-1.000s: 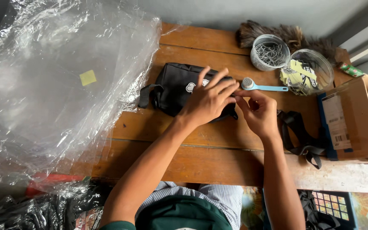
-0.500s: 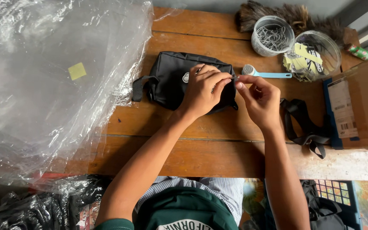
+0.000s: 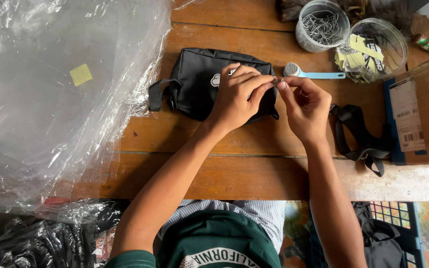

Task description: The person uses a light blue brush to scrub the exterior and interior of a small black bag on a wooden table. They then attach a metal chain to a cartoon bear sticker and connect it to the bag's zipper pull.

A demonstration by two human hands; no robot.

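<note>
A small black pouch [image 3: 197,82] with a side loop strap lies on the wooden table [image 3: 254,164]. My left hand [image 3: 239,94] rests over the pouch's right half, its fingertips pinching a tiny metal piece at the pouch's upper right corner. My right hand [image 3: 304,106] meets it from the right, thumb and forefinger pinched on the same small piece. The piece itself is mostly hidden by my fingers.
A large sheet of clear plastic [image 3: 50,99] with a yellow sticker covers the left. At the back stand a clear tub of metal chains [image 3: 321,25] and a clear tub of tags [image 3: 373,49]. A blue brush [image 3: 314,74], a black strap [image 3: 361,136] and a cardboard box [image 3: 423,114] lie right.
My left fingers curled from spread flat on the pouch into a pinch at its right corner. Both hands closed together there. The view shifted slightly.
</note>
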